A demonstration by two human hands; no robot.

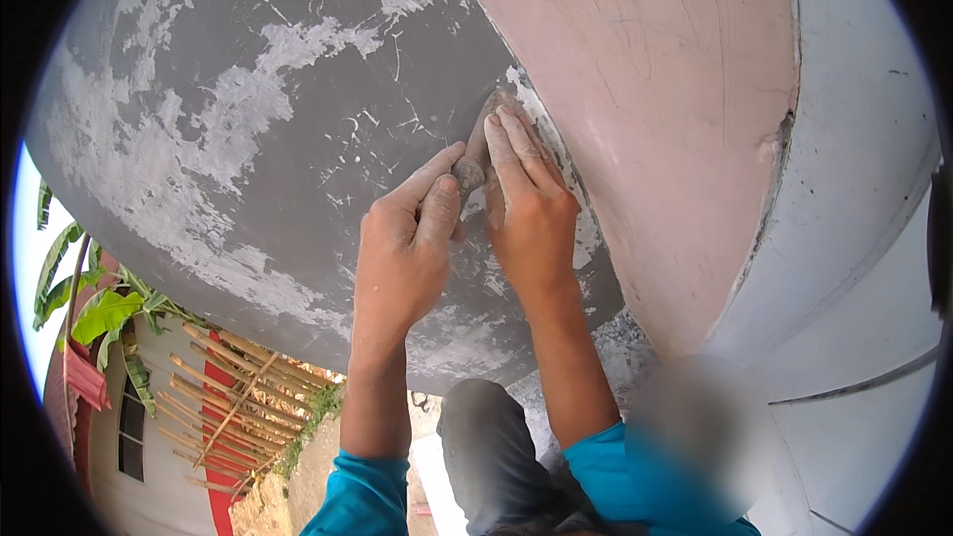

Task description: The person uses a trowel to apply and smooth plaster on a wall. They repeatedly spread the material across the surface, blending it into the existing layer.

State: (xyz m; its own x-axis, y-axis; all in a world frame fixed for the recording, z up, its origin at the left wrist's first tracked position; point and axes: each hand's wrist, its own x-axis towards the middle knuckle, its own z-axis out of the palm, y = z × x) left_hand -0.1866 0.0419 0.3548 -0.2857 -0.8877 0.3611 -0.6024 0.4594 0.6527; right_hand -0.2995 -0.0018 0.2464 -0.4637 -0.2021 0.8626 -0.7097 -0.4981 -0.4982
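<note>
A dust-coated hand tool (479, 144) with a rounded handle end lies against a grey, patchy plastered or painted surface (427, 65). It looks like a small trowel or scraper, though its blade is mostly hidden. My left hand (409, 233) is closed around the handle, thumb and forefinger pinching near its rounded end. Stretched out side by side, the fingers of my right hand (534, 203) lie flat over the tool's far part, pressing it to the surface. Pale dust covers the fingers of both hands. The work is close to the seam with a pink surface (685, 129).
A white curved surface (854, 119) borders the pink one, with a chipped edge between them. My bent knee (486, 437) is below my hands. At lower left are a bamboo fence (233, 407), banana leaves (107, 316) and a pale wall (169, 437) with a window.
</note>
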